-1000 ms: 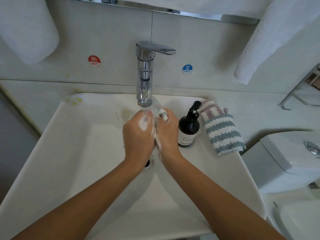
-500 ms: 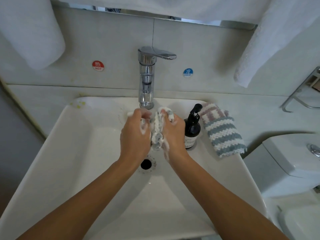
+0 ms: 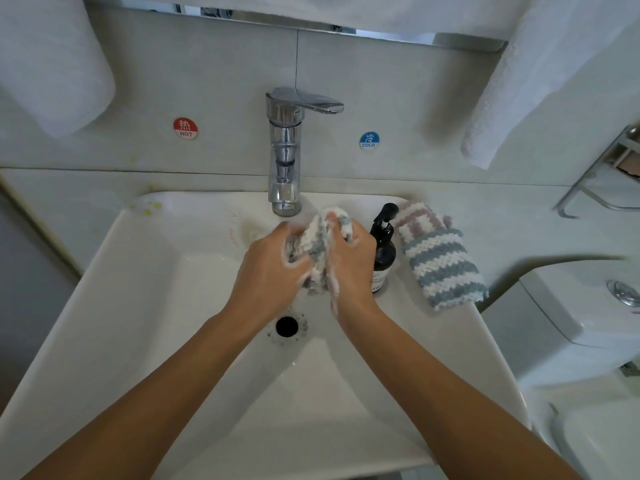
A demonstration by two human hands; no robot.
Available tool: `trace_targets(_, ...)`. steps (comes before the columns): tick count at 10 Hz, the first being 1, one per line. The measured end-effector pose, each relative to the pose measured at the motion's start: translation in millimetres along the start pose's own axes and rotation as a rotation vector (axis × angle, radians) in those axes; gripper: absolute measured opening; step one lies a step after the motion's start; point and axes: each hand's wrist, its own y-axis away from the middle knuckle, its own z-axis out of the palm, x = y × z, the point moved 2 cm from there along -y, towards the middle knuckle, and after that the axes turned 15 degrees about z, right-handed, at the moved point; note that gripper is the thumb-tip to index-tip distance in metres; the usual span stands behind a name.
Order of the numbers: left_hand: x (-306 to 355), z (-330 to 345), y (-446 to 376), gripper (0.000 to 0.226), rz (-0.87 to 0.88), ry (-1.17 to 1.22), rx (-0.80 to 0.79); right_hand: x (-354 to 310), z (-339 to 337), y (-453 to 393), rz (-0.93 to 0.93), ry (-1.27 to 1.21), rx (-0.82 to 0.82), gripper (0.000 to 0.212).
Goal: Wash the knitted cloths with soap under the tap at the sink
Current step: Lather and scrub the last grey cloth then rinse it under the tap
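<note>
Head view: more soapy cloth (image 3: 317, 251) now shows between hands than before.

Left hand (image 3: 273, 268) and right hand (image 3: 349, 261) side by side, fingers (image 3: 334, 216) curled, sudsy

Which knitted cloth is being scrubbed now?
The soapy, bunched cloth gripped between left hand and right hand over the sink; the other, striped cloth lies untouched beside the soap bottle.

Basin (image 3: 145, 306) left half open, near slope open. Tap (image 3: 284, 150) stands far centre, spout just above hands. Bottle (image 3: 383, 251) blocks right, touching right hand (image 3: 349, 261). Folded cloth (image 3: 440, 258) fills right rim beyond bottle. Drain (image 3: 286, 326) uncovered.
</note>
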Motion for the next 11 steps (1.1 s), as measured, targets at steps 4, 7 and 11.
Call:
trace_targets(4,-7.3,-14.0,-9.0,0.021,-0.039,-0.134,0.161,-0.7,0.9,11.4,-0.127,0.031,0.008,0.009)
trace_targets(7,9.7,20.2,16.4,0.043,-0.187,0.235,0.349,-6.4,18.2,16.1,-0.02,-0.114,0.042,0.047)
trace_targets(11,-12.8,-9.0,-6.0,0.05,-0.091,0.152,0.544,11.4,25.4,32.7,0.021,0.238,-0.238,0.032)
